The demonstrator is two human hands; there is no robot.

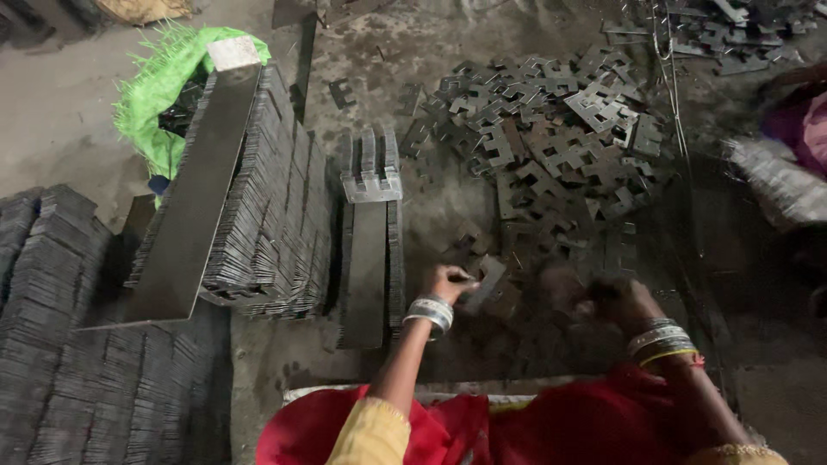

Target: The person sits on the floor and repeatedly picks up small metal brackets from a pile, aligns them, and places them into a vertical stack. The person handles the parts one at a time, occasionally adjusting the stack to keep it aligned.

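Left hand (448, 282) pinching a metal plate (488, 277) off the floor (431, 215); right hand (622, 300) blurred, grip unclear, near the heap (551, 129).

The scene is dim overall, with soft light falling from about eleven o'clock: the concrete floor (60, 112) there looks pale and the green sack (159, 95) glows almost overexposed. Brightness fades toward five o'clock, where deep shadow swallows detail. Faint glints catch the top edges of the loose metal plates (551, 129). The right hand (622, 301) is smeared by motion blur and murky; the left hand (448, 282) is somewhat sharper. Wide-angle distortion bends the stacked plates (52, 344) at eight o'clock, and grain softens everything.
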